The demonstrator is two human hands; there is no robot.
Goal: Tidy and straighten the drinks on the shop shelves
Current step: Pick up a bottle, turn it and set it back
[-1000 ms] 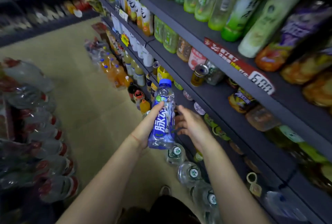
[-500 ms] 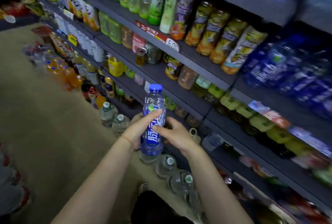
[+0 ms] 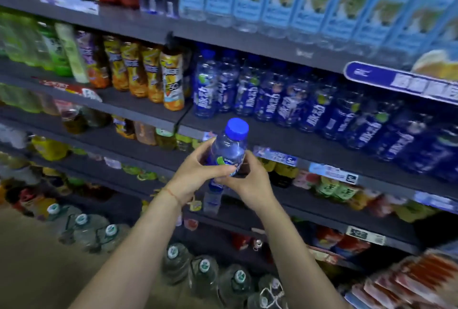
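Head view. A blue-capped bottle (image 3: pixel 229 152) is held upright in front of the dark grey shelves (image 3: pixel 309 146), near the middle of the view. The left hand (image 3: pixel 195 179) grips its left side with fingers curled round the body; the right hand (image 3: pixel 247 183) wraps the lower right side, thumb across the label. Both hands hide most of the label and the bottle's lower half; only a pale strip of its base shows below them. A thin red cord circles the left wrist.

Behind and to the right, a row of matching blue bottles (image 3: pixel 297 103) stands on a shelf; their print is blurred and cannot be read. To the left of that row stand orange-labelled bottles (image 3: pixel 153 73), then green ones, smeared by motion. The top shelf carries pale blue-labelled water bottles (image 3: pixel 309 1), cut off at the upper edge. Price tags (image 3: pixel 332 172) line the shelf fronts, their figures too blurred to make out.

Low and near, large water jugs (image 3: pixel 205 274) with green-and-white caps sit on the beige floor (image 3: pixel 37 271). Red-and-white packs at the lower right corner are cut off by the frame.
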